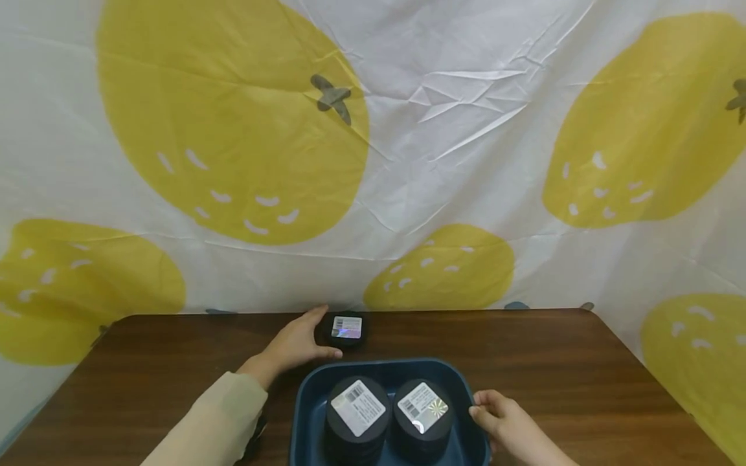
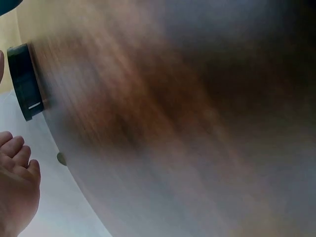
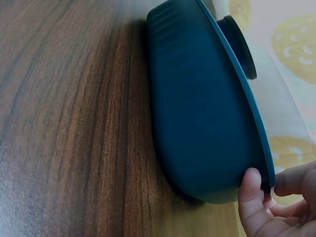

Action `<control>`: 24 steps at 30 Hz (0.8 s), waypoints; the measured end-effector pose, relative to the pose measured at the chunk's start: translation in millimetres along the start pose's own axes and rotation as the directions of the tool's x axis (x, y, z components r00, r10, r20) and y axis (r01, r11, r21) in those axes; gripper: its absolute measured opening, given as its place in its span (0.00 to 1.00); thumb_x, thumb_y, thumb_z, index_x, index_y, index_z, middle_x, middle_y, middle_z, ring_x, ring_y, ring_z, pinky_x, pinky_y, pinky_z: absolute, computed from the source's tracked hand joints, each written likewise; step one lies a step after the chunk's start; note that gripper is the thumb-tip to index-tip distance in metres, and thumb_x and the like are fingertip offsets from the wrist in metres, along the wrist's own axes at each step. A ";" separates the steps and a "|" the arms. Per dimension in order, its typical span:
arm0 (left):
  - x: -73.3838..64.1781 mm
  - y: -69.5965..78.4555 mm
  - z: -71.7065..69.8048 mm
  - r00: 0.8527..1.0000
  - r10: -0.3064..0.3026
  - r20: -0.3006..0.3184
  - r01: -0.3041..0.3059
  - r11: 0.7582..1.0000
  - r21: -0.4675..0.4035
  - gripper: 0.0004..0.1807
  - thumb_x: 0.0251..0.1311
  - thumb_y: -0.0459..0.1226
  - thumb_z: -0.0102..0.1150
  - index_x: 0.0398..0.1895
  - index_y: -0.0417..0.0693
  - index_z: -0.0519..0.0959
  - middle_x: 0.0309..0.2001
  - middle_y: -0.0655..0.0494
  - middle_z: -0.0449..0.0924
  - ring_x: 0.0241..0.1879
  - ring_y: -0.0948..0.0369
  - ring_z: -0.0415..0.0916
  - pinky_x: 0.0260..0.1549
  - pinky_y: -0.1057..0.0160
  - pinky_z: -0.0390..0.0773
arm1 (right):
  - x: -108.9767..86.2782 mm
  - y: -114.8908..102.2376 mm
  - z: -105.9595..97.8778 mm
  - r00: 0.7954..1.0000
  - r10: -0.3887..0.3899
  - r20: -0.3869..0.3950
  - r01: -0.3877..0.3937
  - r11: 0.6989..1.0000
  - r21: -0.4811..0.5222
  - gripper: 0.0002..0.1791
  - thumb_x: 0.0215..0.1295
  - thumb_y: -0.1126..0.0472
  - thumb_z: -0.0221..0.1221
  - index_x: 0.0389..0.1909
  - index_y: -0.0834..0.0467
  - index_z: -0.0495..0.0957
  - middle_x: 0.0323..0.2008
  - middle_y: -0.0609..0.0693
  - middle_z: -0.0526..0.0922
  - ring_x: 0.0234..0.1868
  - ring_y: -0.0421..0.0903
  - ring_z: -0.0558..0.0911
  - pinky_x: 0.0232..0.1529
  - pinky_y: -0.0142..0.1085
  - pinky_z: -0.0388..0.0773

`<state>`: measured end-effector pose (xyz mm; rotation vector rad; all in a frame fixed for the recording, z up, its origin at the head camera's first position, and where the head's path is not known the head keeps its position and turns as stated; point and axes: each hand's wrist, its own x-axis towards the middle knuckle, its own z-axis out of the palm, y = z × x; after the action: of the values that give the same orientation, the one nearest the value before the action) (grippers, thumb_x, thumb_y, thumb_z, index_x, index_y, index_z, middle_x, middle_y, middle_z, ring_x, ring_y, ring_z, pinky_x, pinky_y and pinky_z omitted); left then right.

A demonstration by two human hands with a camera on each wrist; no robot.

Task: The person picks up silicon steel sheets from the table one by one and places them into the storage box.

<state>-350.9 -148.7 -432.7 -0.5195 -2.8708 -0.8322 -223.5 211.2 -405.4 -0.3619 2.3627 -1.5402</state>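
Observation:
A flat round black container [image 1: 347, 329] with a white label on top sits near the table's back edge. Beside it, my left hand [image 1: 297, 343] has its thumb and fingers spread around its left side; in the left wrist view a small gap shows between the curved fingers and the container [image 2: 25, 81]. My right hand [image 1: 506, 421] pinches the right rim of a deep blue tray [image 1: 389, 366]. In the right wrist view thumb and fingers grip that rim. Inside the tray stand two stacks of similar labelled black containers, a left one [image 1: 358, 409] and a right one [image 1: 423, 415].
The dark brown wooden table [image 1: 548, 362] reaches back to a white cloth [image 1: 443, 162] with large yellow fruit prints, hanging behind it. The tray stands in front of the single container. A dark object, partly hidden, shows beneath my left sleeve [image 1: 212, 414].

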 end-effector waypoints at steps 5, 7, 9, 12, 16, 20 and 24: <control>2.3 0.1 -0.1 1.000 -0.003 -0.001 0.003 1.000 0.004 0.54 0.39 0.53 0.72 0.67 0.34 0.59 0.66 0.40 0.61 0.65 0.45 0.59 0.62 0.49 0.61 | 1.9 -0.5 -1.7 1.000 0.009 0.013 -0.009 1.000 -0.015 0.18 0.69 0.65 0.49 0.46 0.79 0.62 0.33 0.52 0.77 0.29 0.47 0.78 0.27 0.38 0.80; 3.6 0.3 0.0 1.000 -0.003 -0.003 0.003 1.000 0.003 0.54 0.39 0.53 0.72 0.66 0.33 0.60 0.66 0.40 0.61 0.64 0.45 0.59 0.62 0.49 0.61 | 1.9 -0.2 -1.7 1.000 0.013 0.016 -0.013 1.000 -0.010 0.18 0.69 0.65 0.49 0.46 0.79 0.62 0.33 0.52 0.77 0.29 0.48 0.78 0.28 0.39 0.80; 4.6 0.7 0.1 1.000 0.000 -0.004 0.000 1.000 0.002 0.54 0.38 0.53 0.73 0.66 0.33 0.60 0.65 0.39 0.62 0.64 0.45 0.60 0.61 0.49 0.61 | 1.9 0.4 -1.7 1.000 0.014 0.021 -0.014 1.000 -0.005 0.18 0.69 0.64 0.49 0.46 0.79 0.62 0.33 0.52 0.77 0.29 0.48 0.78 0.28 0.38 0.80; 7.1 1.8 0.9 1.000 0.004 0.005 -0.004 1.000 0.001 0.54 0.38 0.53 0.73 0.66 0.33 0.60 0.65 0.39 0.62 0.64 0.45 0.60 0.61 0.49 0.61 | 1.7 1.7 -2.7 1.000 0.011 0.025 -0.011 1.000 0.000 0.18 0.69 0.64 0.49 0.45 0.78 0.63 0.33 0.52 0.77 0.29 0.47 0.78 0.28 0.38 0.80; 10.0 3.0 2.3 1.000 0.002 0.021 -0.002 1.000 -0.005 0.54 0.39 0.53 0.73 0.66 0.34 0.60 0.65 0.40 0.62 0.64 0.45 0.60 0.62 0.50 0.61 | 1.5 2.5 -3.3 0.999 0.023 0.032 -0.023 1.000 0.015 0.17 0.69 0.63 0.49 0.45 0.77 0.63 0.32 0.51 0.76 0.29 0.47 0.78 0.28 0.37 0.79; 12.0 4.2 3.4 0.999 0.014 0.029 -0.014 1.000 -0.014 0.52 0.39 0.52 0.73 0.66 0.34 0.61 0.64 0.40 0.64 0.63 0.44 0.62 0.61 0.49 0.62 | 1.3 3.4 -3.1 0.999 0.030 0.032 -0.030 0.999 0.023 0.19 0.69 0.63 0.49 0.46 0.77 0.63 0.32 0.52 0.77 0.29 0.47 0.78 0.28 0.38 0.79; 13.7 4.0 4.4 0.999 0.024 0.025 -0.023 1.000 -0.013 0.52 0.38 0.52 0.73 0.65 0.34 0.63 0.63 0.40 0.66 0.61 0.44 0.64 0.59 0.48 0.64 | 2.3 3.9 -2.5 0.999 0.033 0.026 -0.034 0.999 0.020 0.21 0.69 0.61 0.50 0.48 0.78 0.63 0.34 0.52 0.77 0.30 0.48 0.79 0.29 0.39 0.80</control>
<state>-362.4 -139.2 -431.8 -0.5679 -2.8783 -0.8462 -226.7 214.0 -408.3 -0.3332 2.3201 -1.5348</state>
